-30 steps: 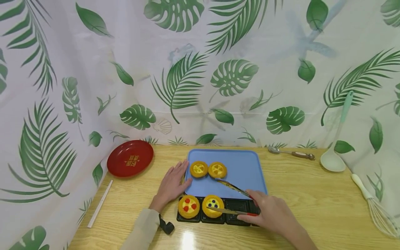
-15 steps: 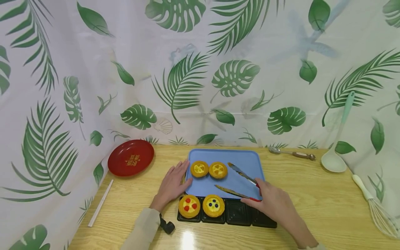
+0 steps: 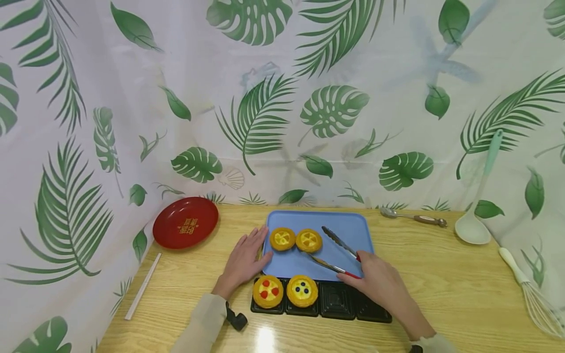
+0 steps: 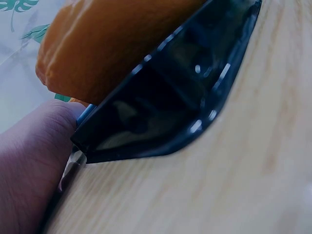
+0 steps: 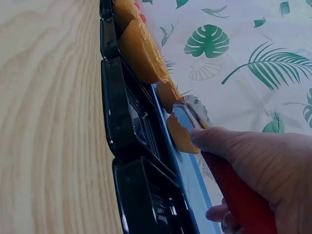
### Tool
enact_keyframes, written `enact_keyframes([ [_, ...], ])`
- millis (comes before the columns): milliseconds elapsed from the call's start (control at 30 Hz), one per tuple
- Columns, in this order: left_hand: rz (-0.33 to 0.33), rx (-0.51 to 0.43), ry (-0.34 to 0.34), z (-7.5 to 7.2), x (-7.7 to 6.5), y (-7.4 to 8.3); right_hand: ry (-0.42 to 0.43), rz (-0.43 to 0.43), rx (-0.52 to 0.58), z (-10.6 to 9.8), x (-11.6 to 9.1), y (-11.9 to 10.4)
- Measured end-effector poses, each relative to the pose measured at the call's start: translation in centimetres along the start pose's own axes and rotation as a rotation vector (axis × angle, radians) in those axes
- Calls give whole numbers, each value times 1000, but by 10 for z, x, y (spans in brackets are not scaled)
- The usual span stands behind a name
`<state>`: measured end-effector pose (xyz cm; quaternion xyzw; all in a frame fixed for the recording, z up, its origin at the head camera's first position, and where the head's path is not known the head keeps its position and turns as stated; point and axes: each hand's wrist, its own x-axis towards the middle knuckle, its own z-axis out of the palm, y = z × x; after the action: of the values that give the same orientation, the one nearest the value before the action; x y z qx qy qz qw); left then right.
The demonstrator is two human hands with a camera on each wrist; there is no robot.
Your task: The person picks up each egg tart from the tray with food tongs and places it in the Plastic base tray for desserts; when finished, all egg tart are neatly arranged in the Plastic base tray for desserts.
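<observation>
My right hand (image 3: 380, 282) grips a pair of tongs (image 5: 239, 195) with red handles. Their metal arms are spread over the blue tray (image 3: 348, 223). One tip is at the lower edge of an egg tart (image 3: 309, 240) with yellow fruit pieces; the other points up to its right. A matching tart (image 3: 282, 239) sits beside it on the left. My left hand (image 3: 243, 257) lies with straight fingers along the tray's left edge. In front stands a black compartment tray (image 3: 337, 300), where a red-berry tart (image 3: 268, 291) and a blueberry tart (image 3: 302, 290) fill the two left compartments.
A red plate (image 3: 167, 220) leans at the back left, with a white stick (image 3: 143, 287) below it. Along the right are a metal spoon (image 3: 412, 216), a pale ladle (image 3: 472, 229) propped against the patterned curtain (image 3: 273, 176), and a whisk (image 3: 529, 291).
The tongs swung off the blueberry tart and up over the blue tray, then the lower tip shifted left toward the right-hand fruit tart. Left hand and tarts stay in place.
</observation>
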<state>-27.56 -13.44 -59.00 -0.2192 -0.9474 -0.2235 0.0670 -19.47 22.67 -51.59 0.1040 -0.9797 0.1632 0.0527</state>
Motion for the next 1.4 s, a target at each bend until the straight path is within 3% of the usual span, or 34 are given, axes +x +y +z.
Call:
enact_keyframes([
  [433, -3, 4, 1, 2, 0, -2, -74, 48, -17, 16, 14, -6],
  [900, 2, -12, 15, 1, -1, -1, -6, -23, -41, 22, 14, -6],
  [1400, 7, -8, 1, 0, 6, -7, 0, -12, -69, 18, 17, -7],
])
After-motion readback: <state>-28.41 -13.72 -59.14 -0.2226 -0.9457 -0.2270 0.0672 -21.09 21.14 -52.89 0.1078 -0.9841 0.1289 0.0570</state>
